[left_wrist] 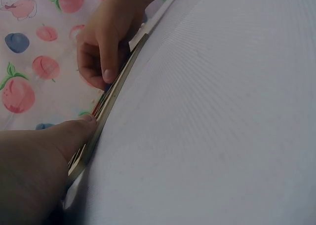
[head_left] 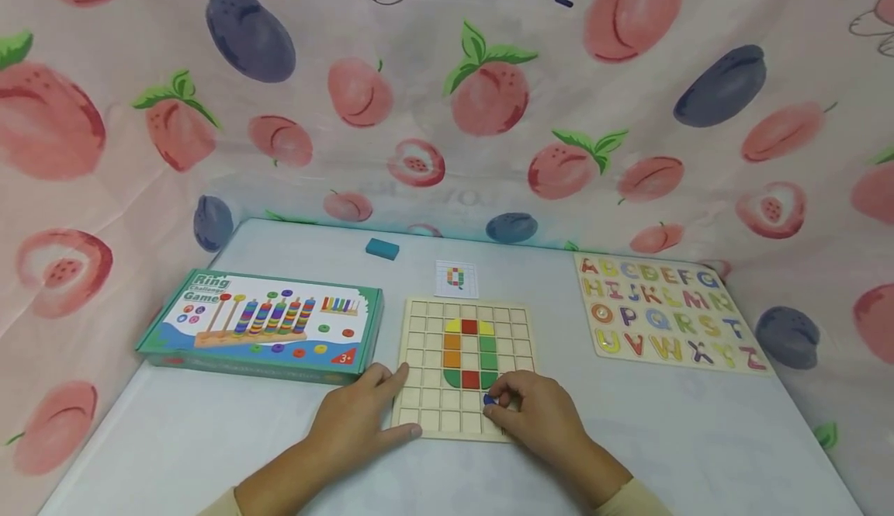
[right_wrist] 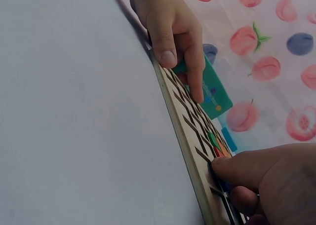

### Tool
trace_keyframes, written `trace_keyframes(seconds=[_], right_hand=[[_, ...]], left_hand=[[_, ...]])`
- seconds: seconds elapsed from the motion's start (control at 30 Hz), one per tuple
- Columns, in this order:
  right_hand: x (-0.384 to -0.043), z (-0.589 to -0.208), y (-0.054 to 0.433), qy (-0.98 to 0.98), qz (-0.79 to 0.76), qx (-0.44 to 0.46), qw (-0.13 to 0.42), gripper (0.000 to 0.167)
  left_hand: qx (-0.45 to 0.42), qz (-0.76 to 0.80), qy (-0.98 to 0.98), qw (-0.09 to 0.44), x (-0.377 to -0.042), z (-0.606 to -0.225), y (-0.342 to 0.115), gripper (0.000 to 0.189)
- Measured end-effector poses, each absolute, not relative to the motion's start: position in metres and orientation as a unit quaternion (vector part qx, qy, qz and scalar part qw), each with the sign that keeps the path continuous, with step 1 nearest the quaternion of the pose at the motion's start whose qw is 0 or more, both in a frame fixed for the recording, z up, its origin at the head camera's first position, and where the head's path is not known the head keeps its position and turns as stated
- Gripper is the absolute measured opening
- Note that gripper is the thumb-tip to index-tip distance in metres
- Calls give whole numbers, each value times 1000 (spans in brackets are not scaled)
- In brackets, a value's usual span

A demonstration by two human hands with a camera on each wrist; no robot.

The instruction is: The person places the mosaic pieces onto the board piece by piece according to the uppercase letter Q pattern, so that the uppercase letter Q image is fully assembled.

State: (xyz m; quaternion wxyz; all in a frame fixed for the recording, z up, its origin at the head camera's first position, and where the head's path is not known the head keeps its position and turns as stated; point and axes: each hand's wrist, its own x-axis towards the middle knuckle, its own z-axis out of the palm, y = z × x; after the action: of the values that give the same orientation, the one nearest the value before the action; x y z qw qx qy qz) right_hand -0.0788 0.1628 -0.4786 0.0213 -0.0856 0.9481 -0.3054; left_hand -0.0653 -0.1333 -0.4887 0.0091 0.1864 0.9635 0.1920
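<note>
A square wooden grid board [head_left: 431, 399] lies on the table between the hands. Red, yellow, orange and green tiles form a closed ring in its cells, with green rounded tiles at the lower corners. In the right hand [head_left: 541, 415], thumb and fingertips pinch a small dark blue tile [head_left: 488, 399] over the board's lower right cells, just below the ring. The left hand [head_left: 352, 415] rests at the board's lower left, its thumb on the front edge and its index finger stretched along the left side. Its other fingers are partly hidden.
Behind the board lies a small card [head_left: 457, 279] printed with a coloured tile figure. A Ring Challenge Game box [head_left: 265, 330] is to the left, an alphabet board [head_left: 670, 314] to the right. Near the back lies a teal block [head_left: 382, 249]; a fruit-patterned cloth [head_left: 447, 167] hangs behind.
</note>
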Motion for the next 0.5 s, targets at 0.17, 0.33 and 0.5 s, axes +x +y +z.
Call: trace_keyframes(seconds=[0.17, 0.33, 0.5], right_hand=[[-80, -480, 161, 953, -289, -89, 12, 24], [-82, -481, 160, 956, -279, -91, 7, 27], [-82, -481, 158, 956, -278, -94, 7, 27]], left_hand=[[188, 192, 963, 4, -66, -490, -134, 90], [190, 193, 963, 3, -66, -490, -134, 90], [188, 200, 961, 17, -66, -490, -134, 90]])
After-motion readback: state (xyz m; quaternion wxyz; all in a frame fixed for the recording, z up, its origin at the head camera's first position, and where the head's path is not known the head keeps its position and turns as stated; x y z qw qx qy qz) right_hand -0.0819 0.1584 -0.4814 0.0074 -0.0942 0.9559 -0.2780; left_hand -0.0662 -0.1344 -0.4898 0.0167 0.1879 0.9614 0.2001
